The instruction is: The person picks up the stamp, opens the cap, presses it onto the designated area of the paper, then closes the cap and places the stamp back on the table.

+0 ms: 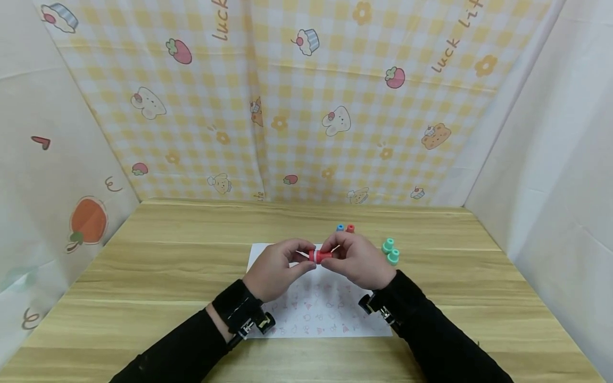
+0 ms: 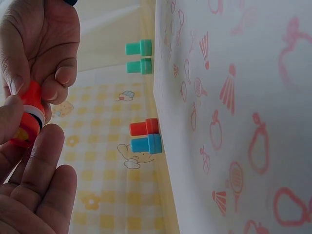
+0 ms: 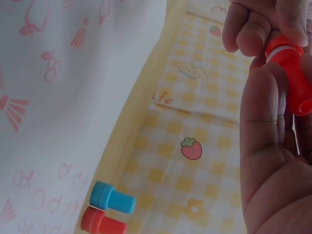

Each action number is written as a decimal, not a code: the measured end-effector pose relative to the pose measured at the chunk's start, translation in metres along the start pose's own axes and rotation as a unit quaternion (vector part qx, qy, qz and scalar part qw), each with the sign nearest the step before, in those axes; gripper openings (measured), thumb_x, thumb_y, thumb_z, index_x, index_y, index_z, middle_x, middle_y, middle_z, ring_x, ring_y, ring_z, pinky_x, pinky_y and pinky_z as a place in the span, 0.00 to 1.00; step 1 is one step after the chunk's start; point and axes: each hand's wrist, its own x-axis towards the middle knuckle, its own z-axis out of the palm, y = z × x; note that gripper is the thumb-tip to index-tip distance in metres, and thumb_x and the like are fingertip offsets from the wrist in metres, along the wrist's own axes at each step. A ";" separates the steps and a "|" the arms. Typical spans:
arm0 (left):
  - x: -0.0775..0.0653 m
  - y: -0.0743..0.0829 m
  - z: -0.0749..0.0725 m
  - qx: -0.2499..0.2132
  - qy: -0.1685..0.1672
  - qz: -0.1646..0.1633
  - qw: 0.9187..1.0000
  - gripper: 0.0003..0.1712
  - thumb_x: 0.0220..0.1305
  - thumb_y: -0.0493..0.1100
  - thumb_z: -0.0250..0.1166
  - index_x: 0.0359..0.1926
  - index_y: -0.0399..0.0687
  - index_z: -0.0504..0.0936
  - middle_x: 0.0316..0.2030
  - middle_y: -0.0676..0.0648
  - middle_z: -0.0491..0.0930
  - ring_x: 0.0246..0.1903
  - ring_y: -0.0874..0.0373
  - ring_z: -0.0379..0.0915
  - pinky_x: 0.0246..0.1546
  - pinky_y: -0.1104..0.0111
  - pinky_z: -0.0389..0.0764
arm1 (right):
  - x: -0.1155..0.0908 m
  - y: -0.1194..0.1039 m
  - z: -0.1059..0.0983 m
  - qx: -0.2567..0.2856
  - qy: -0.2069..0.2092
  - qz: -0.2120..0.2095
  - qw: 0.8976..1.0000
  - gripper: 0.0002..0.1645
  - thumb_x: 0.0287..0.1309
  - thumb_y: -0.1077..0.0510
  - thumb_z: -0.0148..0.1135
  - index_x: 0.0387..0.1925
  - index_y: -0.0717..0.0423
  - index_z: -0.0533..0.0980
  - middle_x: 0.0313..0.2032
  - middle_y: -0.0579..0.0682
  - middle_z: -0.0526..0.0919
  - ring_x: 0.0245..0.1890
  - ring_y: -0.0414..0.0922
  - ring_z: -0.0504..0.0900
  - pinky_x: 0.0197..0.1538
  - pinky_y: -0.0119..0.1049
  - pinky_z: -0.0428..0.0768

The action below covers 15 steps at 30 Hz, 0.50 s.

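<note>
Hands [image 1: 275, 270] [image 1: 363, 259], both in a fingertip pinch on one red stamp [image 1: 325, 256] above printed white paper [image 1: 318, 298]

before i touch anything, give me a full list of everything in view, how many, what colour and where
red plastic stamp with a white band: 1, red and white, pinched between both hands over the paper
blue plastic stamp: 1, blue, standing on the table beyond the paper
plain red plastic stamp: 1, red, beside the blue one
green plastic stamps: 2, mint green, standing right of the paper
printed paper sheet: 1, white with pinkish-red figures, on the table
wood-grain table: 1, light brown, underneath
checked fabric: yellow and white, behind the table
side fabric: white, left and right
wrist devices: 2, black, one per wrist
sleeves: 2, black, on both arms
left hand: 1, bare, at the held stamp's left end
right hand: 1, bare, at its right end
</note>
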 end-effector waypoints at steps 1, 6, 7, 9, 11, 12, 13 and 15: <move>0.000 0.000 0.000 0.000 -0.001 0.000 1.000 0.14 0.70 0.43 0.72 0.55 0.51 0.85 0.49 0.54 0.89 0.44 0.64 0.87 0.52 0.63 0.87 | 0.000 0.000 0.001 -0.002 -0.001 0.000 1.000 0.06 0.66 0.64 0.70 0.43 0.60 0.81 0.41 0.55 0.86 0.34 0.45 0.83 0.37 0.29 0.82; 0.000 -0.001 0.001 0.000 -0.006 0.001 1.000 0.15 0.70 0.43 0.72 0.55 0.50 0.85 0.50 0.54 0.89 0.44 0.64 0.87 0.50 0.67 0.87 | 0.000 0.000 0.002 0.000 -0.004 0.000 1.000 0.06 0.67 0.64 0.70 0.43 0.60 0.81 0.41 0.55 0.86 0.34 0.44 0.82 0.36 0.28 0.81; 0.000 -0.001 0.001 0.000 -0.007 0.001 1.000 0.15 0.70 0.43 0.72 0.55 0.50 0.85 0.50 0.53 0.89 0.44 0.64 0.87 0.50 0.68 0.87 | 0.000 0.000 0.003 0.001 -0.004 0.001 1.000 0.06 0.67 0.64 0.70 0.43 0.60 0.81 0.41 0.55 0.86 0.34 0.44 0.82 0.36 0.28 0.81; 0.000 -0.001 0.001 0.002 -0.008 0.001 1.000 0.15 0.70 0.43 0.72 0.55 0.50 0.85 0.50 0.54 0.89 0.44 0.64 0.88 0.49 0.68 0.86 | 0.000 -0.001 0.003 0.003 -0.004 0.004 1.000 0.06 0.67 0.64 0.69 0.43 0.60 0.81 0.42 0.55 0.86 0.34 0.44 0.82 0.37 0.28 0.82; 0.000 -0.001 0.001 0.005 -0.008 0.001 1.000 0.15 0.70 0.43 0.72 0.56 0.51 0.85 0.50 0.54 0.89 0.45 0.64 0.88 0.49 0.68 0.87 | 0.000 -0.001 0.003 0.004 -0.006 0.006 1.000 0.06 0.67 0.64 0.69 0.43 0.60 0.81 0.42 0.55 0.86 0.35 0.44 0.83 0.38 0.28 0.82; 0.000 -0.001 0.001 0.007 -0.008 0.001 1.000 0.15 0.70 0.43 0.72 0.56 0.51 0.85 0.50 0.54 0.89 0.45 0.64 0.88 0.49 0.68 0.87 | 0.000 -0.001 0.003 0.004 -0.006 0.007 1.000 0.06 0.67 0.64 0.69 0.43 0.60 0.81 0.42 0.55 0.86 0.35 0.44 0.83 0.38 0.28 0.82; 0.000 0.000 0.001 0.009 -0.009 0.001 1.000 0.15 0.70 0.44 0.72 0.56 0.51 0.85 0.50 0.54 0.89 0.45 0.64 0.88 0.49 0.68 0.87 | 0.000 -0.001 0.003 0.005 -0.007 0.007 1.000 0.06 0.67 0.64 0.69 0.43 0.60 0.81 0.42 0.55 0.86 0.35 0.44 0.83 0.38 0.28 0.83; 0.000 0.000 0.002 0.010 -0.009 0.001 1.000 0.15 0.70 0.43 0.72 0.56 0.51 0.85 0.50 0.54 0.89 0.45 0.64 0.88 0.49 0.67 0.87 | 0.000 -0.001 0.003 0.007 -0.008 0.007 1.000 0.06 0.67 0.64 0.70 0.43 0.60 0.81 0.42 0.56 0.86 0.35 0.44 0.83 0.39 0.29 0.83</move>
